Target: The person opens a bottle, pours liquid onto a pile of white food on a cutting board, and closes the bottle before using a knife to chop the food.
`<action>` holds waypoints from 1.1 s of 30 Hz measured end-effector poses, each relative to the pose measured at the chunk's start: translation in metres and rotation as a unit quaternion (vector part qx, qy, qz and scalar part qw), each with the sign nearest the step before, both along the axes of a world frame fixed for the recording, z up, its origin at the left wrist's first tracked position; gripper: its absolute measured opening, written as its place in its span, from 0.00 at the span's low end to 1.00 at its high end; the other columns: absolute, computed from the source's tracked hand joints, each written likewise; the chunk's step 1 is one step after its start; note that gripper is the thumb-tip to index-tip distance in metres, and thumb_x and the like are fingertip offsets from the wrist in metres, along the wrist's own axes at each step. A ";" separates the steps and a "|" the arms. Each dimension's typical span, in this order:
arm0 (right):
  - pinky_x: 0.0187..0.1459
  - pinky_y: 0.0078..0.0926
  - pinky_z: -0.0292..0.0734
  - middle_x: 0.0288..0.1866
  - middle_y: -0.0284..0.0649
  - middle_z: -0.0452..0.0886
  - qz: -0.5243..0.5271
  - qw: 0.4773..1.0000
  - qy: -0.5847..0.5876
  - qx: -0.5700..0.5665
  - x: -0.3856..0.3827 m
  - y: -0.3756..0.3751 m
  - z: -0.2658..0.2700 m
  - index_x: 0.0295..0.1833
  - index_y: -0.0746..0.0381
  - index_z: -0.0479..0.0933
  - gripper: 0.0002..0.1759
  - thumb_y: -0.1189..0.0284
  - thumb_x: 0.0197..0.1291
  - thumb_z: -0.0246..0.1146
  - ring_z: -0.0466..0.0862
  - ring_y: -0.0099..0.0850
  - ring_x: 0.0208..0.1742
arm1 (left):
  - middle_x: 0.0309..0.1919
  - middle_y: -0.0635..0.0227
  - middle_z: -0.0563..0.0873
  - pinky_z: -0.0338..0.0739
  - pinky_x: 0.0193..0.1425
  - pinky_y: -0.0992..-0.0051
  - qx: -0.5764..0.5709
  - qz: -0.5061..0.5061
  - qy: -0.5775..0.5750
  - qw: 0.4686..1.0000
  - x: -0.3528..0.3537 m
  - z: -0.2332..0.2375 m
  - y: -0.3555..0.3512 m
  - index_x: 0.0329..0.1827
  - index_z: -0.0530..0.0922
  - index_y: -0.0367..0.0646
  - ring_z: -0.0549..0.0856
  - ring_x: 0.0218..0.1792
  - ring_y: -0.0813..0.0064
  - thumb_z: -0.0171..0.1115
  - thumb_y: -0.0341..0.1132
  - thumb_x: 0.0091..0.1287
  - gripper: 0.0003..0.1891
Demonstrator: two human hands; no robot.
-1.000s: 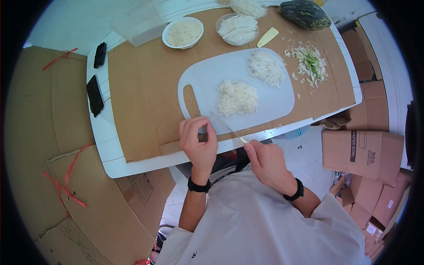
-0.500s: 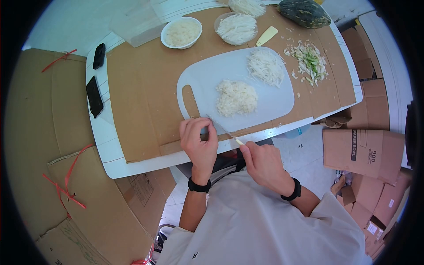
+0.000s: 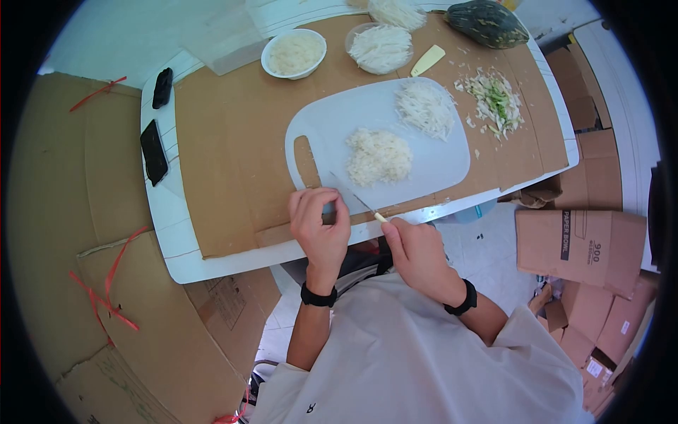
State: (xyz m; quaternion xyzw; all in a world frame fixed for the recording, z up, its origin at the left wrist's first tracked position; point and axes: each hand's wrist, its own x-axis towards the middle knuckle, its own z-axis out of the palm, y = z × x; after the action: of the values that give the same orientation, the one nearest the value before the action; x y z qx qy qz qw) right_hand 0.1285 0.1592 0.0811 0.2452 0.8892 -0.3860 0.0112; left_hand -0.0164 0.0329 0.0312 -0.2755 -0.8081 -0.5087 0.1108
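My right hand (image 3: 420, 258) is closed round the pale handle of a small knife (image 3: 364, 204). The thin blade slants up and left across the near edge of a white cutting board (image 3: 332, 120). My left hand (image 3: 319, 225) is curled at the board's near left corner, thumb against fingertips; whatever they may hold is hidden. Finely chopped white pieces (image 3: 379, 157) form a heap on the board, just beyond the blade. Behind them lies a pile of white shreds (image 3: 425, 108).
A white bowl (image 3: 294, 54) of chopped pieces and a clear bowl of white shreds (image 3: 381, 48) stand behind the board. A yellow-handled peeler or blade (image 3: 427, 61), peelings (image 3: 496, 104) and a green squash (image 3: 487, 23) are at right. Two black objects, one a phone (image 3: 154, 152), lie left.
My right hand has moved slightly up and left, and the knife tip now reaches farther onto the board. My left hand stays almost in place.
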 end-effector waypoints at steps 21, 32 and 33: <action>0.31 0.63 0.78 0.23 0.55 0.84 0.044 0.997 -0.043 0.037 0.004 -0.002 0.006 0.38 0.61 0.82 0.24 0.59 0.91 0.56 0.86 0.62 0.26 | 0.39 0.61 0.96 0.86 0.54 0.63 0.002 0.003 -0.004 1.000 0.001 -0.004 -0.002 0.39 0.89 0.38 0.91 0.46 0.59 0.75 0.15 0.62 0.08; 0.33 0.63 0.77 0.24 0.55 0.84 -0.020 1.000 0.004 0.005 0.007 0.012 0.009 0.38 0.62 0.81 0.25 0.58 0.91 0.56 0.85 0.64 0.27 | 0.43 0.60 0.96 0.86 0.58 0.65 0.024 0.001 -0.019 1.000 0.002 -0.003 -0.001 0.43 0.89 0.36 0.92 0.49 0.60 0.76 0.17 0.69 0.06; 0.33 0.63 0.77 0.24 0.55 0.84 -0.020 1.000 0.004 0.006 0.007 0.012 0.010 0.38 0.62 0.81 0.25 0.58 0.91 0.56 0.85 0.64 0.27 | 0.44 0.60 0.96 0.85 0.57 0.63 0.050 0.014 -0.036 0.998 0.003 -0.004 -0.001 0.44 0.89 0.37 0.91 0.49 0.57 0.75 0.16 0.69 0.07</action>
State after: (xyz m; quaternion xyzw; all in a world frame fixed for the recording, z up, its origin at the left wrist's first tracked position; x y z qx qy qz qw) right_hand 0.1358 0.1717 0.0915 0.2615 0.8863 -0.3821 -0.0019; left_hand -0.0136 0.0318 0.0276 -0.2396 -0.7890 -0.5564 0.1024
